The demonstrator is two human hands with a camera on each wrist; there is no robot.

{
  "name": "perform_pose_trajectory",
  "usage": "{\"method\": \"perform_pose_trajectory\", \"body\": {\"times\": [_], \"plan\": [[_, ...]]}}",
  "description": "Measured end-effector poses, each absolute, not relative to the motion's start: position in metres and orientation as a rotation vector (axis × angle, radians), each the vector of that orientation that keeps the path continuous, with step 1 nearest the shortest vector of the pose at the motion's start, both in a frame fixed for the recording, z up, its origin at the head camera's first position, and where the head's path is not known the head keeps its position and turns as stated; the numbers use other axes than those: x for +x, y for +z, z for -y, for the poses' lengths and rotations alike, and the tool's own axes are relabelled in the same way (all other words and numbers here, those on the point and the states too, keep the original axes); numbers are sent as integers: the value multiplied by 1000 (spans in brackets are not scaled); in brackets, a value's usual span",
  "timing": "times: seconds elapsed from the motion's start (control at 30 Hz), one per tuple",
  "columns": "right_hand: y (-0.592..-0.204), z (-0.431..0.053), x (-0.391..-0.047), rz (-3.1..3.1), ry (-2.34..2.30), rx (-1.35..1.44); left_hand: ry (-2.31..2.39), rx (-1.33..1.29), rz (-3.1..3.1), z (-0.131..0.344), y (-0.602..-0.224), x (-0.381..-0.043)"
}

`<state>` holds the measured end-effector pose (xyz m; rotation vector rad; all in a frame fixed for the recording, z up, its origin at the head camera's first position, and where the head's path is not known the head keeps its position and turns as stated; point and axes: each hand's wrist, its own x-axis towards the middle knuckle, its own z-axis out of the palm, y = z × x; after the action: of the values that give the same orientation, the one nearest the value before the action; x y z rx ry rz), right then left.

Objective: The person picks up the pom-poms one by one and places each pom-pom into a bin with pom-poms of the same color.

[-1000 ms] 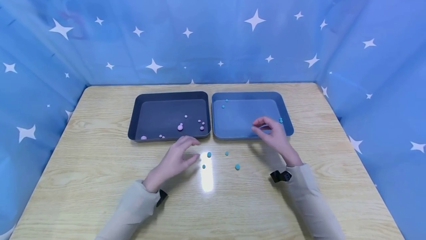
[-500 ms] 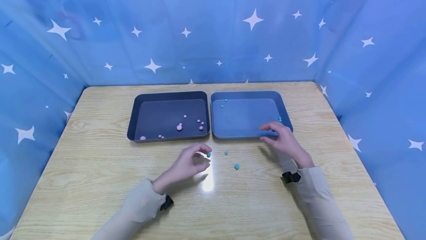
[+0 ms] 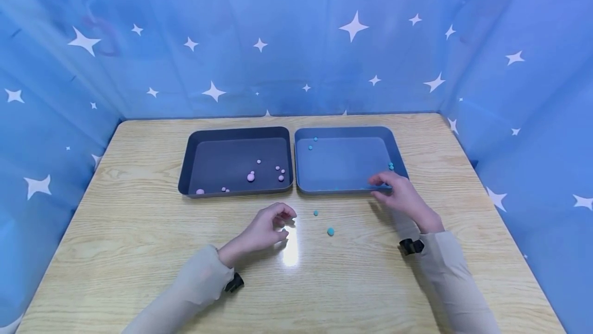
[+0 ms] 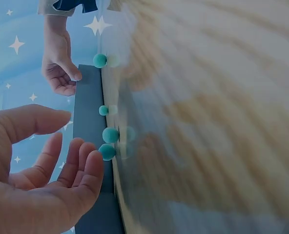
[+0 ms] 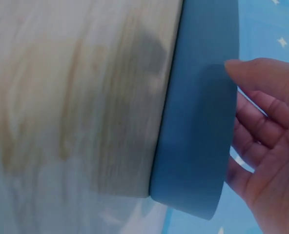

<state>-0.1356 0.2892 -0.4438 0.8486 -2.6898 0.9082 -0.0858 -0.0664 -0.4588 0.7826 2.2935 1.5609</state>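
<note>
My left hand (image 3: 263, 227) hovers low over the wooden table, thumb and fingers loosely bent with a gap between them. In the left wrist view, two small teal balls (image 4: 111, 135) show close beyond its fingertips; the hand hides them in the head view. Two more teal balls lie to its right, a smaller ball (image 3: 316, 213) and a larger ball (image 3: 331, 231). My right hand (image 3: 402, 197) is at the front rim of the blue tray (image 3: 343, 191), near its right corner. Its fingers are relaxed, and nothing shows between thumb and fingers in the right wrist view.
The dark tray (image 3: 222, 143) stands just left of the blue one and holds several pink balls (image 3: 250, 177). A few teal balls (image 3: 391, 166) lie inside the blue tray. Behind the table (image 3: 139, 221) hangs a blue curtain (image 3: 296, 61) with white stars.
My left hand has moved right and slightly nearer, covering two teal balls that showed before. My right hand has shifted right along the blue tray's front.
</note>
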Motion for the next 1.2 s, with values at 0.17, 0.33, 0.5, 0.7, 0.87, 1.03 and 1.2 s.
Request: {"method": "perform_pose_trajectory", "body": {"times": [0.17,0.33,0.5,0.7,0.87,1.03,1.2], "plan": [[-447,-290,-135,2692,940,840,1478,809,-2310,67,-459,-85],[-449,-290,-136,2668,984,831,1439,827,-2314,65,-461,-86],[-450,-291,-136,2671,1031,814,1410,850,-2334,64,-462,-86],[-451,-291,-137,2675,1048,795,1396,860,-2361,63,-462,-86],[-453,-292,-137,2681,1043,781,1385,918,-2380,60,-465,-87],[-455,-292,-138,2674,1038,770,1363,963,-2409,59,-467,-87],[-455,-291,-138,2655,1035,766,1328,963,-2426,58,-465,-87]]}}
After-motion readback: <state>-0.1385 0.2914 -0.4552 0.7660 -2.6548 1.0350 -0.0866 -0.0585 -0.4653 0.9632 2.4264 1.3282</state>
